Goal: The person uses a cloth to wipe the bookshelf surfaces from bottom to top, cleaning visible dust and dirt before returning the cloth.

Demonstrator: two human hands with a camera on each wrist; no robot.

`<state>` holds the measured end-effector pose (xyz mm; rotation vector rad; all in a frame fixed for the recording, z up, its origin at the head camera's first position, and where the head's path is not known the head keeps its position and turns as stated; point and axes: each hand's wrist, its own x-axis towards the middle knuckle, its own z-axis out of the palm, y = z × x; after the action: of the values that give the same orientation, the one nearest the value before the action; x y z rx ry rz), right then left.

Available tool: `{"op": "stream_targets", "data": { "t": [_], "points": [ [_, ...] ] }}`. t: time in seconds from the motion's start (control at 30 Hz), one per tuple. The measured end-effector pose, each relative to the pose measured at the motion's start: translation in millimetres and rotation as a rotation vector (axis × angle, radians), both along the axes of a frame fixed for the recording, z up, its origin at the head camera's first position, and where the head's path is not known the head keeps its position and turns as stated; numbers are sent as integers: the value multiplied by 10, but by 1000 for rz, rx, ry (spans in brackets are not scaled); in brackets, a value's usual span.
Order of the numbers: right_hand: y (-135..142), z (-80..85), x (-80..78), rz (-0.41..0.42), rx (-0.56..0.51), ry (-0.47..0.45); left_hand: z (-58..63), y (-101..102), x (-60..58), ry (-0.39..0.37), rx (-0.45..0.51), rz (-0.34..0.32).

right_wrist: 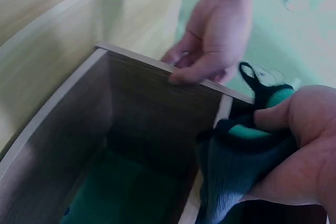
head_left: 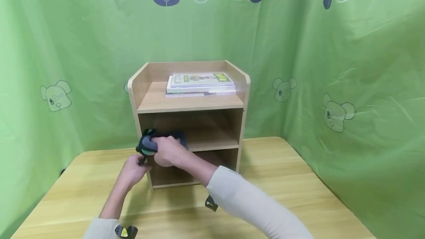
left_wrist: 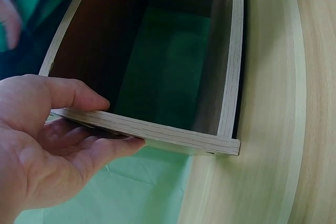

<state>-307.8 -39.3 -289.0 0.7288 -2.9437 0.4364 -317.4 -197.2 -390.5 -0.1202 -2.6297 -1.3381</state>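
A wooden shelf unit (head_left: 190,104) with open compartments stands on the table. My left hand (head_left: 133,170) pinches the front edge of its left side panel (left_wrist: 173,137), thumb inside and fingers outside, beside the lower compartment. My right hand (head_left: 168,151) grips a dark blue-grey cloth (right_wrist: 236,163) with a green lining and a black loop (right_wrist: 251,80). In the head view the cloth is at the left front of the middle compartment, partly hidden by the hand.
A small stack of books (head_left: 200,85) lies on the top of the unit. The yellow wood-grain table (head_left: 282,183) extends around it, and a green patterned curtain (head_left: 212,28) hangs behind and at the sides.
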Motion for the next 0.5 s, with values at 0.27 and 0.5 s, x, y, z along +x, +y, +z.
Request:
{"op": "stream_targets", "data": {
  "t": [0.27,0.5],
  "points": [
    [93,110,80,35,-11,-132,-17,-23,6,120,-118,-22],
    [211,286,87,45,-384,-161,-13,16,-1,-34,-11,-14]
  ]
}}
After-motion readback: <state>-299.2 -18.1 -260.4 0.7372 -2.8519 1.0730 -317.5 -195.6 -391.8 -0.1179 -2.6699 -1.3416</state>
